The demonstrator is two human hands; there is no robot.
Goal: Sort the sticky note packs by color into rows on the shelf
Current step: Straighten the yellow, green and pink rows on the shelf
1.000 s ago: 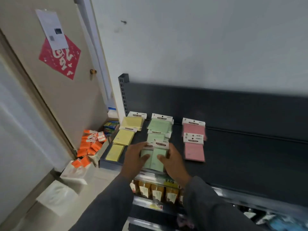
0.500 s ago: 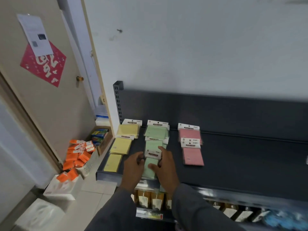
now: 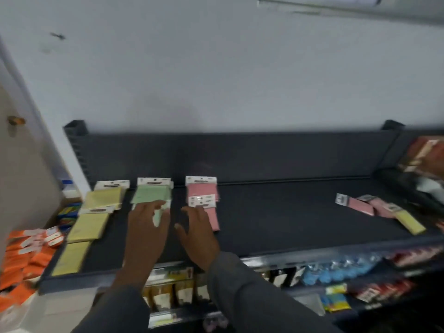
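We see left hand flat on green packs | right hand spread, empty, over shelf beside pink packs.

Orange packets, many with white header cards, are heaped at lower left beside a white box. A door with a brass knob is seen at the left edge, next to a white wall. On the tier below, amber packets with white labels are hung in a row; blue packets and red packets are ranged further right. Red-brown boxes, blurred, are stacked at upper right.
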